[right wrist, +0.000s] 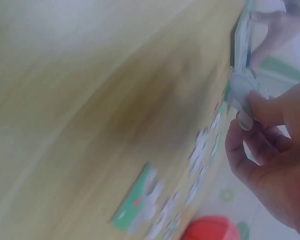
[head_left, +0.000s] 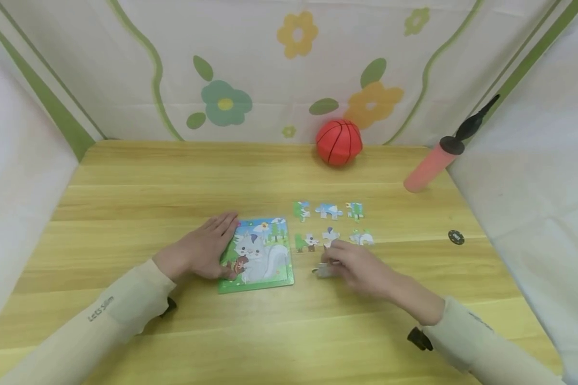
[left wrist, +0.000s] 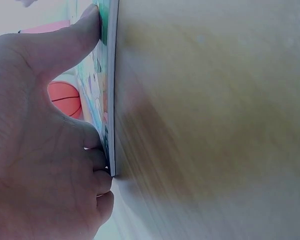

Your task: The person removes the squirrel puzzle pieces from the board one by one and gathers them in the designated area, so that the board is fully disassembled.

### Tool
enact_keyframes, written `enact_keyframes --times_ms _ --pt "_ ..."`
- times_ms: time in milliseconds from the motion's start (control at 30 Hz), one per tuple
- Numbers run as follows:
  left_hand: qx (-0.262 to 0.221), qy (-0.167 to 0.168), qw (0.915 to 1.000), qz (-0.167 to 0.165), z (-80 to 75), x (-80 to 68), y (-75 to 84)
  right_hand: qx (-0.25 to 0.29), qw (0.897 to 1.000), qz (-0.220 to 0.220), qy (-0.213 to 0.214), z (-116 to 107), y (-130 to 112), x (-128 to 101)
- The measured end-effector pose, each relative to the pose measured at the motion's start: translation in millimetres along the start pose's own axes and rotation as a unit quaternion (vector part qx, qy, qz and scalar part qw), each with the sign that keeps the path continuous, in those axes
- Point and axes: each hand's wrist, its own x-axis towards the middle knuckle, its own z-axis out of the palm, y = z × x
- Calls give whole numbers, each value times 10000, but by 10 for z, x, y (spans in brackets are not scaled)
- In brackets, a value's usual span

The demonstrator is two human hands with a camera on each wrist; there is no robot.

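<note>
A square puzzle board (head_left: 265, 256) with a grey squirrel picture and a green border lies on the table. My left hand (head_left: 204, 248) rests along its left side, the thumb on the lower part and the other fingers at the upper left corner. To the right of the board, my right hand (head_left: 358, 266) pinches a grey puzzle piece (right wrist: 242, 87) between thumb and fingers. Loose puzzle pieces lie in rows beyond it, among them a blue piece (head_left: 328, 210) and a green-and-white piece (head_left: 307, 243). In the right wrist view, a green-edged piece (right wrist: 135, 202) lies near that hand.
At the back of the table sits a red ball (head_left: 339, 142) with black lines. A pink hand pump (head_left: 431, 168) with a black handle stands at the back right. A small black disc (head_left: 456, 237) lies near the right edge. A flowered curtain (head_left: 270, 64) hangs behind.
</note>
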Motion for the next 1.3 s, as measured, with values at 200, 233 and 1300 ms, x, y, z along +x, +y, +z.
enact_keyframes --times_ms 200,233,1300 --pt "-1 -11 10000 5 -4 5 -4 144 9996 231 -116 -7 135 -127" --pt "3 -18 10000 1 -3 5 -5 142 9995 251 -150 -3 149 -138" --pt "7 103 9999 5 44 10 -27 -423 9916 1076 -585 90 175 -105"
